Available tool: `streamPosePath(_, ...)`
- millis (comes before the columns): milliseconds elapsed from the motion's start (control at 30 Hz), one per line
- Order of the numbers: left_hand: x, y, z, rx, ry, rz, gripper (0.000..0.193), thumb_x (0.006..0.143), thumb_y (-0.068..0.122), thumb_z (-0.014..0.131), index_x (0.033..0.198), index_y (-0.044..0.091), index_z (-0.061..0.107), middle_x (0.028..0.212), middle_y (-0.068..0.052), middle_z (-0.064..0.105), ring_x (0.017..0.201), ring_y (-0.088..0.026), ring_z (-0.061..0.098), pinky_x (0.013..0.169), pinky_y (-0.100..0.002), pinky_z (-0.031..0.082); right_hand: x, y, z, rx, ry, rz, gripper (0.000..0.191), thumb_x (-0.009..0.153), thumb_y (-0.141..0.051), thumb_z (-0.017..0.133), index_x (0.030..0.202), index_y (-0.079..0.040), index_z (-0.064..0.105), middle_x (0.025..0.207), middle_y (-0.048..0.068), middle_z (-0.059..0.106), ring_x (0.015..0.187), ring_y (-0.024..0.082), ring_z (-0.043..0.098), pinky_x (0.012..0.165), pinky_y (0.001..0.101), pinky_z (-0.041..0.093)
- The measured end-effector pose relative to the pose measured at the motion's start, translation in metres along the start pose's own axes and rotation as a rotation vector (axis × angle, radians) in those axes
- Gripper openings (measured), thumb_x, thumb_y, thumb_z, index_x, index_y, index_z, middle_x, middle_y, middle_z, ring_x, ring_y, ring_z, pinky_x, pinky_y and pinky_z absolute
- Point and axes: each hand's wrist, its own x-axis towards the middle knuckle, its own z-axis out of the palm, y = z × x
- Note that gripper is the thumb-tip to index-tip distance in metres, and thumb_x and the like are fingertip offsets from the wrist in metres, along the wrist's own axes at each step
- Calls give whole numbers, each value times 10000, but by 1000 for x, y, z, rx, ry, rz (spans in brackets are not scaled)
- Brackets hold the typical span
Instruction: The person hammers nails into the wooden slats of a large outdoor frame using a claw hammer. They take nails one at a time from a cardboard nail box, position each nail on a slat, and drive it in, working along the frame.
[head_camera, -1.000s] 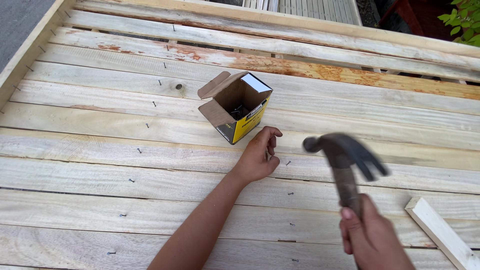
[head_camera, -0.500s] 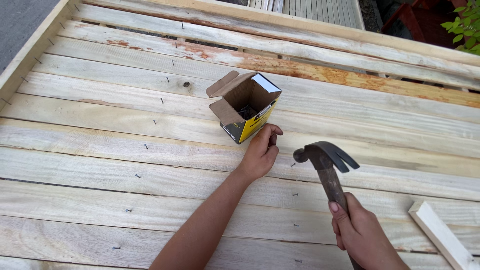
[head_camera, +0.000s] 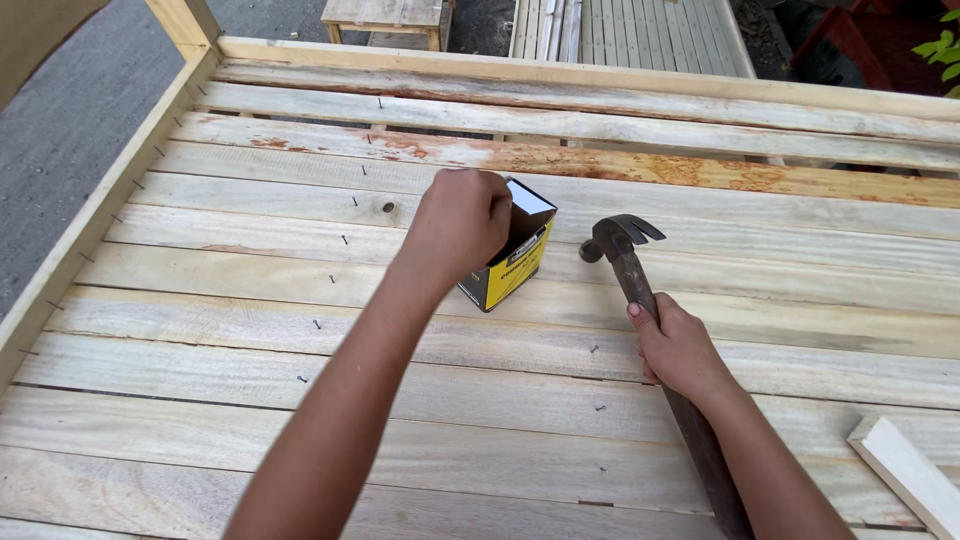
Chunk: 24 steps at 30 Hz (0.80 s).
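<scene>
Your left hand (head_camera: 462, 222) has come up off the boards since a moment ago. It was resting flat on the pale wooden planking (head_camera: 200, 380) just below the small yellow-and-black cardboard box (head_camera: 515, 262); now it sits on top of that box, at the centre of the frame, with the fingers curled down into the open mouth. You cannot see what the fingertips are doing in there: the back of the hand hides them, so whether they pinch anything cannot be told.

Your right hand (head_camera: 680, 345) is closed around the wooden handle of the dark steel claw hammer (head_camera: 622, 250), right of centre. The hammer has swung down and in. A second ago its head was raised off to the right; now the head lies low over the boards just beside the box, to its right, with the claw pointing toward the upper right of the frame. From this angle it is not clear whether the head touches the wood.

The box itself has not shifted on its plank. Judging from this, the hammering is paused while the left hand is at the box.

A column of small nail heads (head_camera: 334, 279) runs down the planks in the left half of the frame, and two more nails (head_camera: 595, 349) show in the boards below the hammer. A loose pale wooden offcut (head_camera: 905, 472) lies at the lower right corner.
</scene>
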Motion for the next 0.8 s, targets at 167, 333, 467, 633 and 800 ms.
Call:
streamPosePath(167, 38, -14, 15, 207, -756, -103, 341, 890, 186, 633, 1195, 266, 763, 1252, -39, 702, 1187, -246, 542, 933, -392, 492, -4, -1, 4, -68, 26, -22, 443, 1035, -450, 498, 993, -13, 558, 626, 117, 589, 480, 223, 601, 498, 402, 501)
streamPosePath(333, 54, -21, 68, 371, -722, -270, 364, 945, 323, 549, 1273, 257, 693, 1297, -44, 676, 1182, -229, 582, 930, -397, 508, -8, -1, 2, -95, 26, -19, 439, 1037, -460, 494, 1032, -29, 575, 611, 116, 603, 485, 216, 608, 514, 397, 500)
streamPosePath(467, 59, -23, 106, 302, -605, -381, 420, 989, 432, 481, 1334, 250, 637, 1333, -48, 655, 1177, -217, 614, 927, -401, 520, -9, 0, -1, -56, -15, 24, 414, 1031, -468, 480, 1071, -68, 582, 623, 83, 591, 494, 188, 603, 509, 390, 518)
streamPosePath(633, 51, -6, 84, 258, -613, -531, 504, 1041, 539, 409, 1413, 242, 576, 1350, -63, 655, 1135, -203, 681, 904, -408, 554, -11, -1, -4, -75, -21, 13, 437, 1037, -476, 482, 1085, -55, 584, 620, 80, 592, 491, 182, 599, 507, 383, 511)
streamPosePath(800, 35, 36, 29, 250, -598, -717, 479, 1026, 552, 422, 1357, 271, 624, 1247, -24, 711, 1102, -190, 721, 914, -385, 582, -11, -1, -4, -39, -26, 18, 420, 1031, -467, 484, 1094, -63, 582, 622, 79, 576, 488, 187, 590, 500, 392, 511)
